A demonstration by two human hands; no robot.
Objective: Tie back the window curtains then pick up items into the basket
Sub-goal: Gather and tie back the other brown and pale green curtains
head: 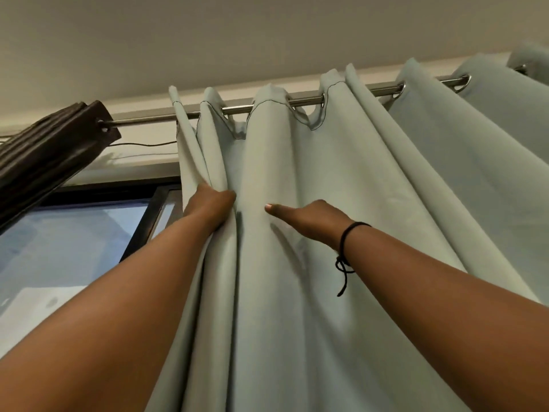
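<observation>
The left hand (209, 203) gripped the leading folds of the pale green curtain (312, 173), which hung from the metal rod (237, 107) beside the window (74, 239). The right hand (309, 221) lay spread against the cloth. Gathering pleats evenly, sliding the eyelets together, would probably help. No basket was visible.

Pale curtain (341, 179) folds block the right; bare window (74, 233) stays open beside the dark curtain (50, 150)
</observation>
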